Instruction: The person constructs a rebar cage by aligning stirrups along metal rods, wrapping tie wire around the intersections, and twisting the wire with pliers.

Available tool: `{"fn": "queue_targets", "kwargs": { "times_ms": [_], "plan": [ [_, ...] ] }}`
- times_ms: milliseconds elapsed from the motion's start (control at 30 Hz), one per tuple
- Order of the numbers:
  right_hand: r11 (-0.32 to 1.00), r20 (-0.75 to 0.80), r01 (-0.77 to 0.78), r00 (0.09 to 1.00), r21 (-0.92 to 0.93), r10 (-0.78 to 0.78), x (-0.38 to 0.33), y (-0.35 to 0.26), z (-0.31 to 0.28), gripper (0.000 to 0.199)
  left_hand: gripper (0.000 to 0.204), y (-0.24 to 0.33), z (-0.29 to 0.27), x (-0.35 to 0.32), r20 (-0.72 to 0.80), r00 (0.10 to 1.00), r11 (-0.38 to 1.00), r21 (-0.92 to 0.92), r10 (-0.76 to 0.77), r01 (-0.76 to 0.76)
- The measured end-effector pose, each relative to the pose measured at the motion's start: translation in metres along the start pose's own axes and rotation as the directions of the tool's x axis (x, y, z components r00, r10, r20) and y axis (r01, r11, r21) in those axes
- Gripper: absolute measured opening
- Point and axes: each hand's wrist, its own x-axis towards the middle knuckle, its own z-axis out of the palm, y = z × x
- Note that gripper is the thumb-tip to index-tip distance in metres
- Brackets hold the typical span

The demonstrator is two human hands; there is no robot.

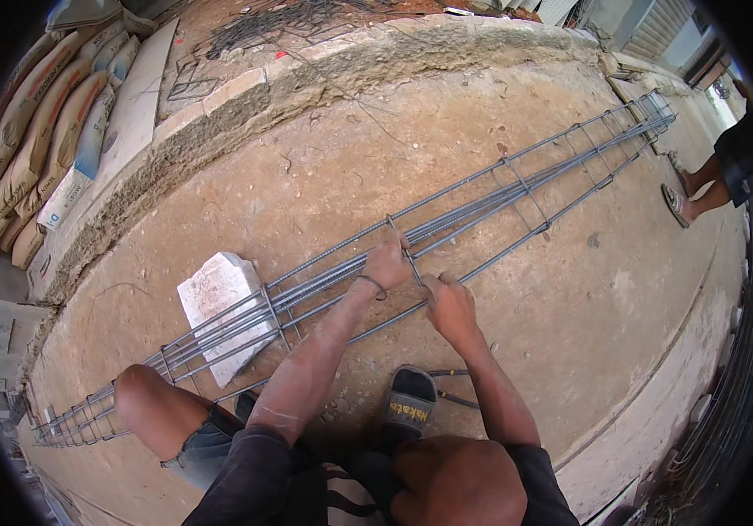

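Rebar cage (482, 197): long, narrow, of ribbed steel bars and square stirrups, laid flat on bare concrete ground (569, 324), running from lower left to upper right across the whole view. Near end at lower left beside a bent knee (135, 394); far end close to the sandalled feet of another person (688, 197) standing at the right edge.

Left hand (388, 263): on the upper bars at mid-length, fingers curled round a bar next to a loose stirrup (404, 250), a thin band on the wrist. Clenched on the steel.

Right hand (448, 302): just beside the left, lower on the same stirrup, closed round its lower part where it meets the lower bar. Both hands near each other, not touching.

White stone block (219, 307): under the cage left of the hands, propping the bars off the ground.

Black sandal (410, 408): on a foot below the hands, toes pointed at the cage, with a dark tool handle (451, 386) on the ground just right of it.

Stacked cement sacks (43, 131): at upper left, leaning in a row, beside a pale board (135, 96). Rough concrete kerb (306, 83) beyond the cage, a tangle of wire (289, 22) lying above it. More bundled steel rods (736, 403) along the right edge.
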Motion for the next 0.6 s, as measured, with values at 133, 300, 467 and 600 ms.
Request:
{"fn": "queue_targets", "kwargs": {
  "times_ms": [133, 300, 467, 600],
  "plan": [
    [0.992, -0.081, 0.088, 0.992, -0.090, -0.095, -0.007, 0.008, 0.015, 0.019, 0.025, 0.005, 0.004, 0.006, -0.101, 0.991, 0.996, -0.018, -0.085, 0.084],
    [0.992, -0.161, 0.070, 0.983, -0.101, -0.086, -0.014, -0.001, 0.029, 0.018, 0.025, 0.000, -0.008, 0.003, 0.107, 0.994, 0.994, -0.105, -0.022, 0.033],
    [0.998, -0.167, 0.009, 0.986, -0.065, -0.019, -0.010, -0.005, 0.010, 0.018, 0.033, -0.007, 0.003, -0.019, 0.024, 0.953, 0.952, -0.046, 0.303, -0.301],
    [0.999, -0.106, -0.014, 0.994, -0.029, 0.011, -0.011, -0.002, 0.013, 0.020, 0.032, -0.013, 0.014, -0.022, -0.026, 0.947, 0.935, 0.170, 0.321, -0.313]
  ]
}}
